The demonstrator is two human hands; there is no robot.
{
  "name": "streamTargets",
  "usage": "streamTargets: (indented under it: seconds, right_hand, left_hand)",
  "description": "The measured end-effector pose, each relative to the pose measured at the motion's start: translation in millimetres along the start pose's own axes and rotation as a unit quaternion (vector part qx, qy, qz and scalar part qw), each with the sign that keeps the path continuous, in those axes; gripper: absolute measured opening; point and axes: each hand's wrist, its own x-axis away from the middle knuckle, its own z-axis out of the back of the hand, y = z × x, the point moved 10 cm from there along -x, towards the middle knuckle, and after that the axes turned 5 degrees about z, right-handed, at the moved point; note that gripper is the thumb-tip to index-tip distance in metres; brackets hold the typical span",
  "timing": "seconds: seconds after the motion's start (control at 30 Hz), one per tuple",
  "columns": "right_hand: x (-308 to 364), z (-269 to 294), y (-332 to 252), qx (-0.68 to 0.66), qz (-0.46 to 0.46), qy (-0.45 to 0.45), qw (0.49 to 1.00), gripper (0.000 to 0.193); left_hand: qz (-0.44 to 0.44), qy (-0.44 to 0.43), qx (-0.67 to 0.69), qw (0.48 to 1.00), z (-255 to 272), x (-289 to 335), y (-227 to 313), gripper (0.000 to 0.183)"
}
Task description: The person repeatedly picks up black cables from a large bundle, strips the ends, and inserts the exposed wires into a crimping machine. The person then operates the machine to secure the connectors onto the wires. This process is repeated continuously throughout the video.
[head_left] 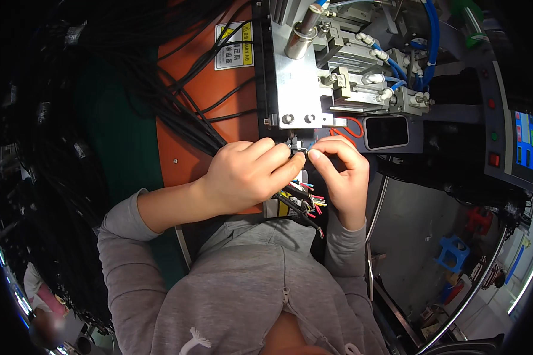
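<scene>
My left hand (249, 174) is closed, its thumb and forefinger pinching the dark end of a cable beside a small black fixture (294, 144). Facing it, my right hand (344, 174) pinches thumb against forefinger at the same spot. Whatever lies between the right fingertips is too small to make out. Black cables (189, 127) run in from the upper left and pass beneath my left hand. Below that hand, several stripped cable ends (314, 204) stick out, fanning into red, blue, yellow and white wires.
A metal press plate (296, 89) stands just beyond my hands, with pneumatic cylinders (361, 77) and blue hoses (432, 41) behind. Red-handled scissors (354, 127) and a phone (386, 132) lie to the right. Farther right is a control panel (494, 136); a blue stool (453, 253) stands on the floor.
</scene>
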Motion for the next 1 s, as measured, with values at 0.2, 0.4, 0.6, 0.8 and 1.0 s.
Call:
streamTargets:
  seconds: [0.2, 0.4, 0.6, 0.8, 1.0]
  right_hand:
    - [0, -13, -18, 0.23, 0.109, 0.036, 0.966, 0.006]
    - [4, -12, -16, 0.216, 0.145, 0.072, 0.963, 0.007]
    - [12, -21, 61, -0.169, -0.154, 0.057, 0.972, 0.006]
    - [10, -13, 44, -0.048, -0.07, 0.099, 0.992, 0.012]
    - [3, -11, -12, 0.023, 0.167, -0.041, 0.985, 0.017]
  left_hand:
    - [0.044, -0.038, -0.052, 0.997, -10, -3, -3, 0.028]
    - [0.041, -0.049, -0.069, 0.996, -10, -2, -1, 0.025]
    - [0.046, -0.003, -0.022, 0.999, -6, -3, -9, 0.022]
    - [0.084, -0.062, -0.033, 0.994, -4, -2, -14, 0.016]
    - [0.122, -0.107, -0.118, 0.98, -6, 6, -23, 0.018]
